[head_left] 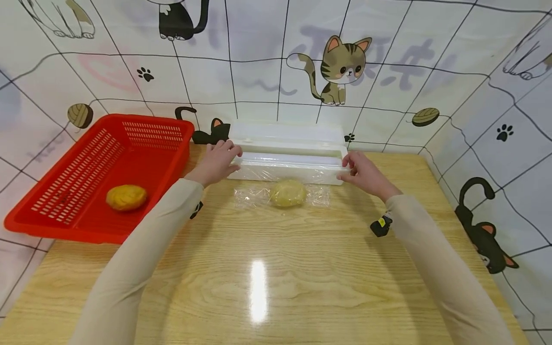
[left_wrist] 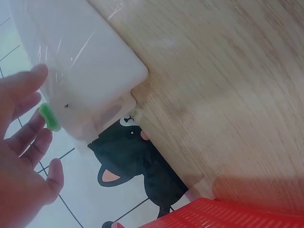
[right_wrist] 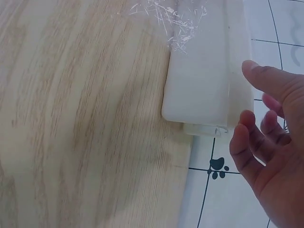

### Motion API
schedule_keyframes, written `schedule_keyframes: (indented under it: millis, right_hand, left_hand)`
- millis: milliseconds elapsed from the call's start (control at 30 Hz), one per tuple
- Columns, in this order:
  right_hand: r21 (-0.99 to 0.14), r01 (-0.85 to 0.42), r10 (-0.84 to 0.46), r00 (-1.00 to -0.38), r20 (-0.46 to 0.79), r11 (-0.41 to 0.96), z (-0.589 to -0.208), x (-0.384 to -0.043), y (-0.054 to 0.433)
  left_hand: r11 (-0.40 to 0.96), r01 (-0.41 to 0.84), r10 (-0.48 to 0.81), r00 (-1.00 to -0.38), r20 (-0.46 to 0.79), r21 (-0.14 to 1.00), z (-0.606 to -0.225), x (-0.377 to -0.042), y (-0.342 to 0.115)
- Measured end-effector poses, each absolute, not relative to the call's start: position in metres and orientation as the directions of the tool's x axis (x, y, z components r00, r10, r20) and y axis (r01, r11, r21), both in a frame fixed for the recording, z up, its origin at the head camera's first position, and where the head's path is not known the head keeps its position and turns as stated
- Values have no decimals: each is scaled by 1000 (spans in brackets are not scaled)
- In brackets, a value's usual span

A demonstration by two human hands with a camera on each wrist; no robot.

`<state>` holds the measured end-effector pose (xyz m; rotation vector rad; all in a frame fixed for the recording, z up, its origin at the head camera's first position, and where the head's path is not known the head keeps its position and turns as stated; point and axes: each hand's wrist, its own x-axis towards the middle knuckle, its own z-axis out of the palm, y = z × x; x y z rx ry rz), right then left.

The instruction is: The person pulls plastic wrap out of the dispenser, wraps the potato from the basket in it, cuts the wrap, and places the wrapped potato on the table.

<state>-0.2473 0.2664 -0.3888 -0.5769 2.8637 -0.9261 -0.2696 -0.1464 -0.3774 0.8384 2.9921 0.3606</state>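
Note:
A white cling film dispenser box (head_left: 286, 173) with its lid (head_left: 286, 132) raised stands at the back of the table, a film roll (head_left: 289, 159) inside. Clear cling film (head_left: 252, 197) hangs over its front onto the table and covers a pale yellow, potato-like piece (head_left: 288, 193). My left hand (head_left: 218, 163) is at the box's left end, fingers loosely bent, beside a small green piece (left_wrist: 50, 118) on the box edge. At the right end is my right hand (head_left: 364, 173), thumb and fingers apart around the box's corner; fingertip contact is unclear.
A red plastic basket (head_left: 151, 211) stands at the left, with a yellow, potato-like item (head_left: 126, 198) in it. A cat-patterned sheet (head_left: 258, 81) covers the wall close behind the box. Wooden tabletop (head_left: 323, 278) extends in front.

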Motion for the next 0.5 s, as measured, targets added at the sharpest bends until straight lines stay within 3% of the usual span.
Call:
schedule_keyframes:
  millis: [500]
  right_hand:
    - [-580, -360, -399, -915, 66, 730, -391, -243, 267]
  left_hand:
    - [835, 521, 517, -853, 74, 174, -378, -273, -146]
